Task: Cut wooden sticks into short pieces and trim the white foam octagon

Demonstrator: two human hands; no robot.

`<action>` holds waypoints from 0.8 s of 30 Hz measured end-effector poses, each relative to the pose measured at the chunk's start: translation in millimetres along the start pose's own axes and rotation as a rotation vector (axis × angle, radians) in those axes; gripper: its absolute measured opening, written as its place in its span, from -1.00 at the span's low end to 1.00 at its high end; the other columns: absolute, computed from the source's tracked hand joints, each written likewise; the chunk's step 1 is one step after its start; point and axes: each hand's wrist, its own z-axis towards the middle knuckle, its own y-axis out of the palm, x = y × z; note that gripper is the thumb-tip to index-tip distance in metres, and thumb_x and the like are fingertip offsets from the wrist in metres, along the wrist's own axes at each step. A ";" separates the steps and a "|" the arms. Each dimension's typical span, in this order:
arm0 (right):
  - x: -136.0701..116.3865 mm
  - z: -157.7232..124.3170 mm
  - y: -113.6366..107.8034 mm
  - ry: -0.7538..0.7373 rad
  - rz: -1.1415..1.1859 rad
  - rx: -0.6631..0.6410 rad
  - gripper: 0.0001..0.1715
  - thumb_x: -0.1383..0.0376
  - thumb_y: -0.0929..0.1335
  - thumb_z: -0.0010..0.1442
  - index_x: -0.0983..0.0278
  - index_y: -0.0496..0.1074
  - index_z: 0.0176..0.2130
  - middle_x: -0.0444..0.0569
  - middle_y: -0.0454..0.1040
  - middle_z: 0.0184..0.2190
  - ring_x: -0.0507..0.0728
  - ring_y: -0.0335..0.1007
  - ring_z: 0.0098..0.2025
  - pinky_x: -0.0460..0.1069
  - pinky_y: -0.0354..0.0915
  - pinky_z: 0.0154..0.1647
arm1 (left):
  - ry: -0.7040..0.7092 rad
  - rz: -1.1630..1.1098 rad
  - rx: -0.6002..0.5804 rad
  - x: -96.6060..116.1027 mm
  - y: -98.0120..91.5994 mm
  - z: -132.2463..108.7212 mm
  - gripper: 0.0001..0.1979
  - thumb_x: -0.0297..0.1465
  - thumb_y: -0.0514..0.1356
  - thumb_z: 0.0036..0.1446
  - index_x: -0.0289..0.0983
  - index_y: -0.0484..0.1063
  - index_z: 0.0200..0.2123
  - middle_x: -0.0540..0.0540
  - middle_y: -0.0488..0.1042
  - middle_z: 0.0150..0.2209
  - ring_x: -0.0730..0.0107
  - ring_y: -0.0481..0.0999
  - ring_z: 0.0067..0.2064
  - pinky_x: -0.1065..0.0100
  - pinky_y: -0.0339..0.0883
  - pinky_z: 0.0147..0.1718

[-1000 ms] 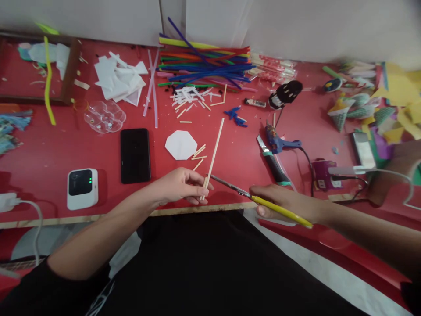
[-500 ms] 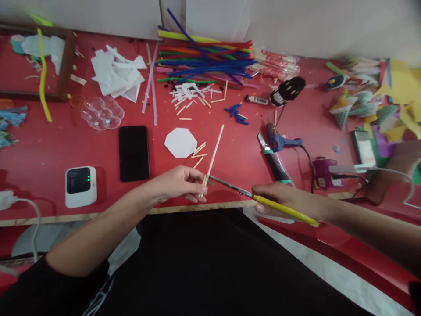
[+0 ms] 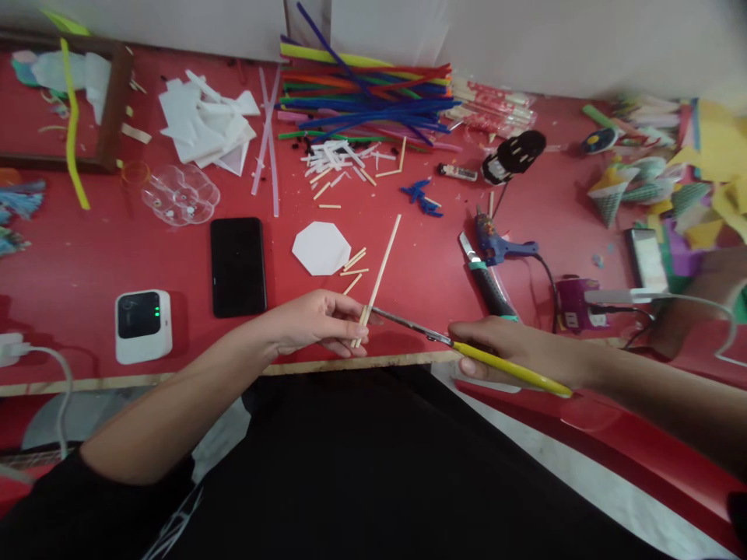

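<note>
I pinch a long pale stick (image 3: pixel 386 253), slanting away from me, a short stick (image 3: pixel 362 314) alongside its near end; I hold yellow-handled scissors (image 3: pixel 467 351) aslant, tips right beside them.

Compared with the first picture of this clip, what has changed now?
The far end of the long pale wooden stick has shifted slightly toward the person, and the yellow-handled metal scissors slightly rightward. Nothing was grasped or released: the left hand still pinches the stick, the right hand the scissors. The flat white octagon stayed put.
</note>
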 end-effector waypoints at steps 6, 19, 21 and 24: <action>-4.5 -0.5 -2.3 0.002 0.000 0.010 -0.50 -0.13 0.30 0.28 0.20 0.18 -0.38 -0.17 0.23 -0.48 0.02 0.08 -0.48 -0.02 -0.01 -0.48 | 0.010 -0.012 -0.003 -1.9 -1.0 -0.1 -0.81 -0.32 0.42 0.04 -0.26 0.55 -0.31 0.00 0.59 -0.39 0.36 0.67 -0.26 0.38 0.54 -0.24; -8.6 2.1 -2.4 0.006 -0.011 -0.003 -0.53 -0.09 0.28 0.31 0.21 0.19 -0.40 -0.17 0.24 -0.49 0.01 0.08 -0.49 -0.03 -0.01 -0.48 | 0.024 -0.005 -0.015 -2.4 -2.5 -0.3 -0.84 -0.33 0.41 0.07 -0.26 0.56 -0.30 0.01 0.59 -0.39 0.36 0.68 -0.26 0.40 0.54 -0.26; -11.1 2.3 -0.4 0.001 -0.012 0.002 -0.54 -0.06 0.27 0.32 0.21 0.22 -0.40 -0.16 0.26 -0.50 0.01 0.08 -0.50 -0.03 0.00 -0.49 | 0.024 0.010 -0.012 -1.7 -2.3 -0.7 -0.84 -0.33 0.40 0.07 -0.26 0.56 -0.30 0.01 0.59 -0.40 0.36 0.67 -0.27 0.39 0.54 -0.26; -14.9 2.8 3.9 0.018 -0.019 0.019 -0.52 -0.07 0.27 0.31 0.21 0.21 -0.44 -0.17 0.26 -0.54 0.00 0.08 -0.53 -0.04 0.00 -0.52 | 0.019 0.034 0.002 -1.1 -1.2 -0.6 -0.84 -0.34 0.39 0.07 -0.26 0.56 -0.27 0.01 0.57 -0.40 0.36 0.67 -0.27 0.38 0.54 -0.26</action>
